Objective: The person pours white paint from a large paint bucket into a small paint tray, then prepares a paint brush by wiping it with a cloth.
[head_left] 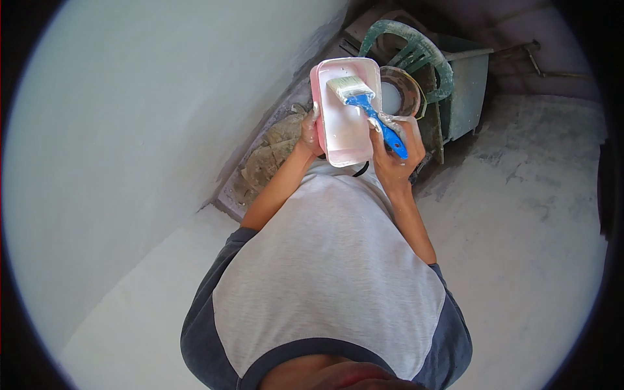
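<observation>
My left hand [311,132] grips the left side of a pink rectangular tub [314,91], its fingers mostly hidden behind it. White paint [339,123] covers the inside of the tub. In my right hand [398,156] is a paintbrush [369,110] with a blue handle, held between thumb and fingers. The brush's pale bristles lie over the paint, pointing to the upper left. White smears mark the blue handle and the fingers of my right hand.
Behind the tub stands a round bucket [408,91] with whitish liquid. A paint-spattered green plastic chair [416,49] and a greenish box-like container [469,84] are beyond it. Crumpled dirty sacking [273,153] lies by the pale wall [162,97] on the left.
</observation>
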`<state>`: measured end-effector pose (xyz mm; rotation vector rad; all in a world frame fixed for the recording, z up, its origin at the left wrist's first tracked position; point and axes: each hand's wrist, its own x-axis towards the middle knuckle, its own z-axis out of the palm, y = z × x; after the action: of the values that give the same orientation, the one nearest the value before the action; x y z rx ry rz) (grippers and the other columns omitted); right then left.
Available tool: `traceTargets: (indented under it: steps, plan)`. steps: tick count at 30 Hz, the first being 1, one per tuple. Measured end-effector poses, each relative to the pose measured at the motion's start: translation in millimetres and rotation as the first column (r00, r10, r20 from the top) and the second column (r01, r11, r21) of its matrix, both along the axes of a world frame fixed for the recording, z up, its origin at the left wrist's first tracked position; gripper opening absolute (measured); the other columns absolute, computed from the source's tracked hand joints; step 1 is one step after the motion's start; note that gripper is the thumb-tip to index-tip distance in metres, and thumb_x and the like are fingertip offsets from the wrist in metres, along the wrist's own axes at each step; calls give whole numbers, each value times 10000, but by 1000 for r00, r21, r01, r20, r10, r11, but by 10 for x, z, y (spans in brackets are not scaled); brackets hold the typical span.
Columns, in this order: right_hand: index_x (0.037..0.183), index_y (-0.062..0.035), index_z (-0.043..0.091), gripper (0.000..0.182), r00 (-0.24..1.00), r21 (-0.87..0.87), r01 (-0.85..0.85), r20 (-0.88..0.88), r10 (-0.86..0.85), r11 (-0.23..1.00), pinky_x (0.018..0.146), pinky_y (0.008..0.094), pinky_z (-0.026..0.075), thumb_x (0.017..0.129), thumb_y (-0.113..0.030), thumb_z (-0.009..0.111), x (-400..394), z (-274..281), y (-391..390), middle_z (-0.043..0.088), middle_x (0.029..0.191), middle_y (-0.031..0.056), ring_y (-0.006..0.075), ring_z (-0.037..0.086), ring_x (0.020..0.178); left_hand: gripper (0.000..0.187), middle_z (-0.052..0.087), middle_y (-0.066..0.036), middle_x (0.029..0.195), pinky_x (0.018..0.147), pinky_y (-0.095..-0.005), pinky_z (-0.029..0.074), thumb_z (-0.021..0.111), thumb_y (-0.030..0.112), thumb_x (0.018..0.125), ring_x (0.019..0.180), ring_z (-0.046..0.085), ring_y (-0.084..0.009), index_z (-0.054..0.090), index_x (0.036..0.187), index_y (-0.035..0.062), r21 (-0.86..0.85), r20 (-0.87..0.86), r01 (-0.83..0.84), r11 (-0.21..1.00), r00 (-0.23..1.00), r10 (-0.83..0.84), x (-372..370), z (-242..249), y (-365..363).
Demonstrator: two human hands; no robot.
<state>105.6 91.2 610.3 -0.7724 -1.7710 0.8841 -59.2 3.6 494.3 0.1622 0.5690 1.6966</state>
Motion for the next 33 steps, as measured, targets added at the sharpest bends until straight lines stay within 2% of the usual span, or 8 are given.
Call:
traceTargets:
  steps: [3, 5, 15, 17, 23, 26, 30, 33]
  plan:
    - [953, 41, 689, 176, 1000, 30, 9, 22, -9, 1000, 614, 283, 482, 825, 28, 809, -38, -20, -48, 660, 850, 110, 172, 626, 702, 854, 567, -170, 1456, 1110, -491, 504, 622, 618, 934, 1300, 604, -318, 403, 1543, 60, -10, 3, 19, 1000, 1000, -19, -25, -46, -28]
    - [950, 37, 667, 247, 1000, 27, -2, 13, 1, 1000, 588, 337, 471, 783, -1, 845, -64, -35, -72, 622, 853, 144, 248, 608, 678, 852, 572, -169, 1450, 1106, -489, 506, 625, 618, 933, 1296, 606, -316, 409, 1538, 58, -18, 3, 31, 999, 1000, -31, -29, -89, -55]
    - [1000, 31, 694, 281, 998, 27, -53, 22, 53, 998, 618, 347, 495, 772, -24, 847, -99, -117, -62, 626, 890, 149, 267, 635, 722, 828, 605, -157, 1411, 1087, -475, 515, 636, 615, 934, 1263, 623, -300, 450, 1502, 43, -99, -12, 83, 992, 996, -85, -64, -157, -100]
    - [970, 34, 700, 225, 998, 92, -69, 1, 69, 993, 609, 304, 486, 783, 28, 825, -132, -76, -40, 648, 853, 133, 223, 635, 689, 813, 619, -152, 1392, 1082, -469, 517, 634, 614, 938, 1249, 630, -294, 467, 1486, 37, -143, -35, 83, 986, 995, -89, -71, -185, -98]
    - [990, 35, 725, 267, 991, 89, -134, 7, 134, 987, 627, 328, 503, 743, 1, 819, -115, -104, -28, 640, 894, 144, 249, 636, 725, 770, 609, -145, 1411, 1103, -492, 497, 578, 616, 977, 1273, 615, -300, 459, 1507, 70, -74, 26, -25, 997, 999, 27, -118, -73, -45]
    - [985, 31, 727, 253, 990, 60, -141, -14, 142, 988, 616, 323, 496, 746, 13, 807, -119, -13, -40, 635, 873, 140, 239, 628, 707, 786, 532, -168, 1505, 1113, -500, 492, 440, 642, 1029, 1326, 583, -326, 376, 1576, 81, 123, 159, 8, 992, 987, -28, -201, -45, -48]
    - [980, 35, 719, 241, 991, 35, -135, 12, 135, 990, 612, 315, 490, 753, 16, 800, -135, 16, -65, 631, 853, 143, 239, 623, 700, 803, 529, -175, 1506, 1109, -503, 496, 443, 654, 1021, 1317, 590, -330, 371, 1576, 78, 58, 146, 6, 998, 989, -14, -270, 6, -125]
    - [1010, 47, 715, 221, 986, -18, -148, 72, 149, 989, 668, 281, 511, 801, 37, 786, -67, -57, -104, 707, 935, 137, 188, 665, 746, 829, 549, -180, 1481, 1095, -499, 511, 482, 666, 994, 1292, 610, -325, 383, 1566, 74, 16, 86, 34, 999, 996, -35, -206, 56, -144]
